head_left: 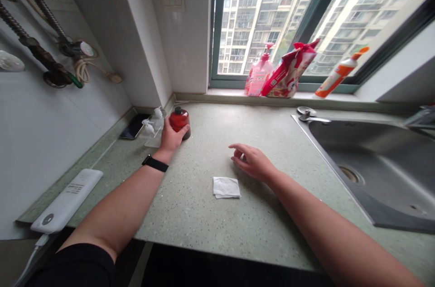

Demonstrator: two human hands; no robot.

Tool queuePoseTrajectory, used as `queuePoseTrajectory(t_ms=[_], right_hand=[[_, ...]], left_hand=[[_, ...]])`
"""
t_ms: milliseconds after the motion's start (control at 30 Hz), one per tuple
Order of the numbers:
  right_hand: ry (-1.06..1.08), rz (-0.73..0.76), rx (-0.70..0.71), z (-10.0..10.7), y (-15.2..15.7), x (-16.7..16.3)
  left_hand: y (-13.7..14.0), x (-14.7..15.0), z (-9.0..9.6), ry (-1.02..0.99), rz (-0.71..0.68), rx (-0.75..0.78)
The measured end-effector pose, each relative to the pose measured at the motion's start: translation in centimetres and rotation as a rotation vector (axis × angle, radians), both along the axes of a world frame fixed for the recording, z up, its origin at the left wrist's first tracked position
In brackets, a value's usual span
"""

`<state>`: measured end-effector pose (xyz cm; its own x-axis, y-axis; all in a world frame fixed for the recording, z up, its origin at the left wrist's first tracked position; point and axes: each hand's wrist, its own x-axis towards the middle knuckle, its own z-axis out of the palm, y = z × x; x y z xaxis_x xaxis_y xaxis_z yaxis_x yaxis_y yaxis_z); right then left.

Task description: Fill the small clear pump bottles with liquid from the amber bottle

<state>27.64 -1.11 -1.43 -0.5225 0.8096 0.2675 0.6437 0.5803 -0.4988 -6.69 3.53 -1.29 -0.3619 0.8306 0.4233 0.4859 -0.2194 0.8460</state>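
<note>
My left hand [172, 135], with a black band at the wrist, is wrapped round a dark red bottle [179, 118] with a black cap. The bottle stands upright near the back left of the counter. Just left of it are clear pump bottles [151, 128], partly hidden by the hand. My right hand [249, 160] hovers over the middle of the counter, fingers loosely bent and apart, holding nothing. Below and left of that hand lies a folded white tissue [226, 187], touched by neither hand.
A phone [136, 126] lies in the back left corner, and a white power strip [68, 201] at the left edge. The steel sink [340, 178] is at right, with a drain strainer [306, 111] by its corner. A pink pump bottle [258, 76], red bag [288, 74] and orange-white bottle [338, 76] line the sill.
</note>
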Motion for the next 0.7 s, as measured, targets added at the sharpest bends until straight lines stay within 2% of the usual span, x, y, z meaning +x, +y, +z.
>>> queuePoseTrajectory(t_ms=[333, 567, 700], right_hand=[[0.002, -0.014, 0.064, -0.1, 0.1, -0.3], [0.402, -0.17, 0.199, 2.0, -0.1, -1.5], [0.515, -0.143, 0.258, 4.4, 0.5, -3.6]], left_hand=[[-3.9, 4.4, 1.3, -0.015, -0.408, -0.009], [-5.9, 7.6, 1.5, 0.017, -0.607, 0.003], [-5.9, 7.5, 1.4, 0.033, -0.635, 0.012]])
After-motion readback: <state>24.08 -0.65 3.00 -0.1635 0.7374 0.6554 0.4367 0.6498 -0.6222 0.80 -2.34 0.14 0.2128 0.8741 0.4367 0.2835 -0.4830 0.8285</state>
